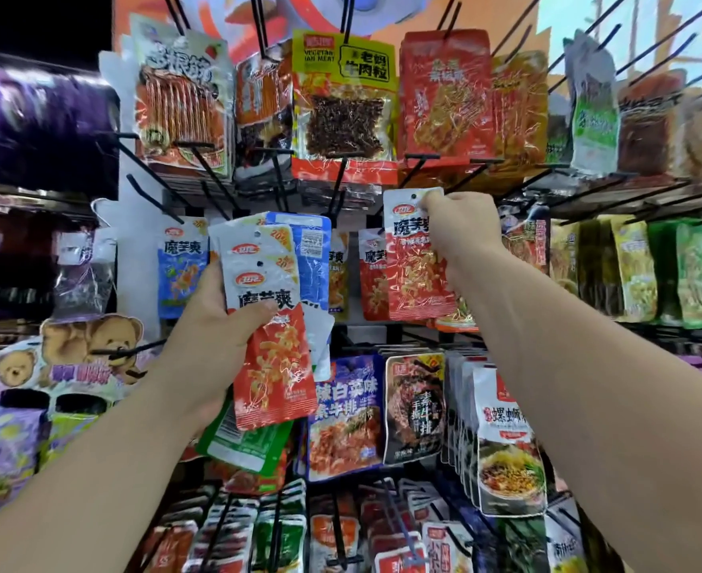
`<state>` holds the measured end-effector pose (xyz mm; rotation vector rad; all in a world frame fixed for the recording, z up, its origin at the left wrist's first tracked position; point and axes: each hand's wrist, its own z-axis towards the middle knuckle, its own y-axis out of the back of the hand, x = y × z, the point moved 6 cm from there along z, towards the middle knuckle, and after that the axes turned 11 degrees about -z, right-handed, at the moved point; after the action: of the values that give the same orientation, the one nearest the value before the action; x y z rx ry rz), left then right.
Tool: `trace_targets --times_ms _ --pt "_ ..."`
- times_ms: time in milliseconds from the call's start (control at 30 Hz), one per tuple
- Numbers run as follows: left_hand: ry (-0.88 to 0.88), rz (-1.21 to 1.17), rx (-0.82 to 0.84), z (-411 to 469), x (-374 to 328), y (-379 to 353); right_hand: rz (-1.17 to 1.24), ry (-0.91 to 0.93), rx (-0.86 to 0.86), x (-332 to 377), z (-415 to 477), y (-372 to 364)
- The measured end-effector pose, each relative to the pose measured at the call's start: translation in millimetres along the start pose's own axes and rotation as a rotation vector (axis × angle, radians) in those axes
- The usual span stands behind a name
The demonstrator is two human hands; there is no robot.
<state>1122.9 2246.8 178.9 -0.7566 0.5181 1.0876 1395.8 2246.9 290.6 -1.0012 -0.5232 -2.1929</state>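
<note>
Restock status: right hand (461,229) pinches the red konjac packet (417,279) by its top edge, with its fingers curled over the top right corner. The hang hole (414,196) is bare just left of the fingertips. The packet hangs with its long axis vertical and its flat face toward the camera. Landmark is the black peg (413,171): its crossbar tip sits just above the hole and the shaft runs back toward the rack. The hole is just below the peg and not threaded, as far as I can tell. The hung red packets (370,279) sit below and left of the peg, partly behind the held one. Left hand (212,324) is well below and left of the peg, gripping a stack of packets (274,366). Its thumb lies across the red-and-white front one, and a blue packet (312,258) sits at the back. The right hand is clearly the nearer one to the peg. Judgement: the step is hanging this packet. The move turns on raising the hole to the peg tip, then sliding it back along the shaft with the packet kept vertical. Risk: the thin film flexes and the hole misses the tip.
</note>
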Motion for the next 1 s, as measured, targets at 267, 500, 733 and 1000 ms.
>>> trace_targets --times_ms 267,500,733,1000 --pt "-0.058 0.027 0.07 6 -17 -10 -0.165 0.102 0.017 -5 11 -4" --pt "-0.03 0.004 0.063 12 -14 -6 -0.521 0.492 -0.153 6 -12 11" --pt "-0.007 0.01 0.077 14 -12 -10 -1.21 0.897 -0.09 -14 -33 2" --pt "0.012 0.01 0.081 13 -11 -11 -1.352 0.88 0.021 -14 -28 -2"
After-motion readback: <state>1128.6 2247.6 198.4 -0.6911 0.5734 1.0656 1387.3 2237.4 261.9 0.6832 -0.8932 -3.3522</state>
